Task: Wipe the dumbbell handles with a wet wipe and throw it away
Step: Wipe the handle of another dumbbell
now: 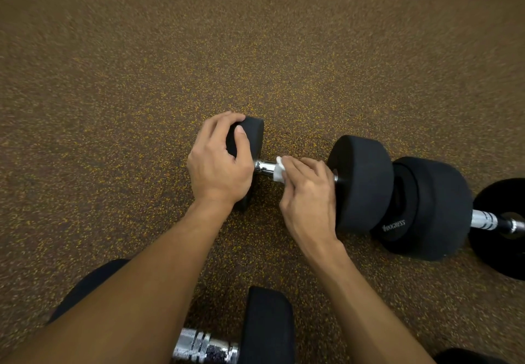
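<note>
Speckled rubber gym floor (255, 51), brown with yellow flecks, spreads out beyond both hands. Three black dumbbells with chrome handles lie on it. The second dumbbell (434, 207), lettered PROGRESS on one head, lies right of the right hand, and its head is close against the wiped dumbbell (360, 184); whether the two touch cannot be told. The wiped dumbbell spans the gap between the two hands. A third dumbbell (267, 326) lies nearer the person, between the forearms, cut off by the lower edge. A dark-clothed knee (85, 284) shows under the left forearm.

The left hand (218, 162) grips the left head (252, 136) of the wiped dumbbell, fingers curled over its top and thumb on its face. The right hand (306, 190) is just beside it, fingers curled over the chrome handle (262, 166) and pressing a white wet wipe (279, 172) around the bar. A short bare stretch of handle shows between the hands.
</note>
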Tool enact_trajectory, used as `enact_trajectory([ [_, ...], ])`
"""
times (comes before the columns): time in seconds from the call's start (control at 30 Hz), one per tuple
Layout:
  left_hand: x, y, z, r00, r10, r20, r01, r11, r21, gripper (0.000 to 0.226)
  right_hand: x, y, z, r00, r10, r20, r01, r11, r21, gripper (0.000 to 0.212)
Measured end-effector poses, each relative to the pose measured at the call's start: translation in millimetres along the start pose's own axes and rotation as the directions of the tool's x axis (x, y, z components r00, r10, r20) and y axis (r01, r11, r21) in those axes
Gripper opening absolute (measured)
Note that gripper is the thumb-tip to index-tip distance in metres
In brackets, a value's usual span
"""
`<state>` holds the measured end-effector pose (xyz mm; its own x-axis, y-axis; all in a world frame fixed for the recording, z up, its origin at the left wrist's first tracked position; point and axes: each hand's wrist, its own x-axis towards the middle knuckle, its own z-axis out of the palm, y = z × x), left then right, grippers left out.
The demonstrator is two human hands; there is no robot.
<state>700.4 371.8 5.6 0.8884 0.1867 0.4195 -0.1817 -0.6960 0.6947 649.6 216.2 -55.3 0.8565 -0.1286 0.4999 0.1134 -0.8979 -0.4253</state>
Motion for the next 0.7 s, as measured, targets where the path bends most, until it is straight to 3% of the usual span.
enact_trajectory([
  [0.1,0,0,0,1.0,-0.009,0.005,0.009,1.0,0.002,0.03,4,-2,3,0.998,0.062,-0.015,-0.061,0.995,0.074,0.029],
  [0.23,0,1,-1,1.0,-0.01,0.009,0.01,1.0,-0.001,0.03,4,-6,0,0.999,-0.025,-0.033,0.026,0.998,0.051,0.027],
  [0.4,0,0,0,1.0,-0.004,0.003,0.004,1.0,-0.002,0.03,1,-1,-2,0.998,0.058,0.004,-0.058,0.997,0.058,0.035],
  [0.7,0,-2,1,1.0,0.009,0.0,-0.009,1.0,-0.017,0.031,1,9,7,0.982,-0.184,0.042,0.178,0.978,0.105,0.037],
])
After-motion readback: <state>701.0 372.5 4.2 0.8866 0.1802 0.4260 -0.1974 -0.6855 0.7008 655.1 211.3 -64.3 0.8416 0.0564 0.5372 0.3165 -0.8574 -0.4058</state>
